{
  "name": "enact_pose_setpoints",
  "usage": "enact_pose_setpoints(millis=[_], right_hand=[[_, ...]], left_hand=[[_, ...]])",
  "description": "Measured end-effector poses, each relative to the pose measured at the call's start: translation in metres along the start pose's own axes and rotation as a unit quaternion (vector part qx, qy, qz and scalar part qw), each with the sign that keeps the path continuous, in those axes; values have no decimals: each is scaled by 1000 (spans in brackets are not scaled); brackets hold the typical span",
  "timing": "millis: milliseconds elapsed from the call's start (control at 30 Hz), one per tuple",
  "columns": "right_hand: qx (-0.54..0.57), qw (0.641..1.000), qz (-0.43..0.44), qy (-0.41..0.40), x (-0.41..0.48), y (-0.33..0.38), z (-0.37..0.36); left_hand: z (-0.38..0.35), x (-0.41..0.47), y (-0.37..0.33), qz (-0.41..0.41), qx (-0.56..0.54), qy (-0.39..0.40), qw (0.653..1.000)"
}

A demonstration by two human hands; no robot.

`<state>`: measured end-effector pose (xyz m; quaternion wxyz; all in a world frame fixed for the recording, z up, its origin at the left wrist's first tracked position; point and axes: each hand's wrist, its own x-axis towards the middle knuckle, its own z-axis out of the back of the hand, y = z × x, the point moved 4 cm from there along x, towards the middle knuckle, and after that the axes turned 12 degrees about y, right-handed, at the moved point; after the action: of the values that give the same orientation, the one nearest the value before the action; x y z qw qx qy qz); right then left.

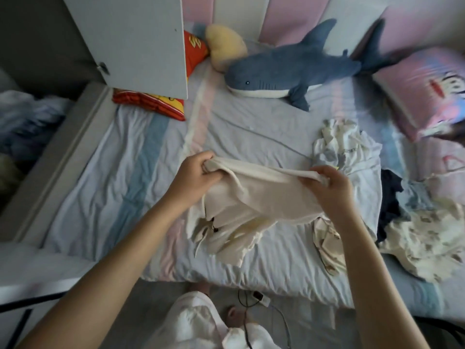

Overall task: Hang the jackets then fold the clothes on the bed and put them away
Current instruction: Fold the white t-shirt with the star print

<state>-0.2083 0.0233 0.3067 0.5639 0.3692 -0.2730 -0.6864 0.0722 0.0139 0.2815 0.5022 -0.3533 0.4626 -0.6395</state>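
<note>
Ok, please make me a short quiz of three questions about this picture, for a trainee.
1. True or false: the left hand and the right hand both grip the cream garment.
2. Which toy lies near the headboard? A) brown bear B) blue shark C) green frog
3. Fill in: the unfolded clothes pile lies on the person's ____ side of the cream garment.
Key: 1 true; 2 B; 3 right.

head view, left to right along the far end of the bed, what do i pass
cupboard door → yellow cushion → toy shark → pink pillow
</note>
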Motion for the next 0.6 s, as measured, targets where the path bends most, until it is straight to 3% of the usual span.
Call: enact_pose_setpoints(millis=[100, 200, 300, 433, 500, 567, 600], right_hand=[[15, 997, -41, -67, 3, -5, 1], [-16, 995, -65, -72, 9, -11, 5], [-91, 993, -57, -50, 18, -11, 11], [-59, 995, 8, -78, 23, -17, 28], [-28, 996, 18, -87, 26, -22, 28], [-41, 999, -15, -29, 30, -27, 17], [-87, 994, -45, 42, 30, -28, 11]], left_hand=[[26, -1, -4, -21, 140, 34, 989], [48, 2, 9, 34, 328, 92, 940], [65, 5, 17, 27, 428, 51, 902], [82, -2, 30, 55, 394, -52, 916], [74, 1, 39, 115, 273, -25, 955], [54, 5, 44, 149, 151, 18, 977], [44, 6, 42, 151, 130, 24, 980]])
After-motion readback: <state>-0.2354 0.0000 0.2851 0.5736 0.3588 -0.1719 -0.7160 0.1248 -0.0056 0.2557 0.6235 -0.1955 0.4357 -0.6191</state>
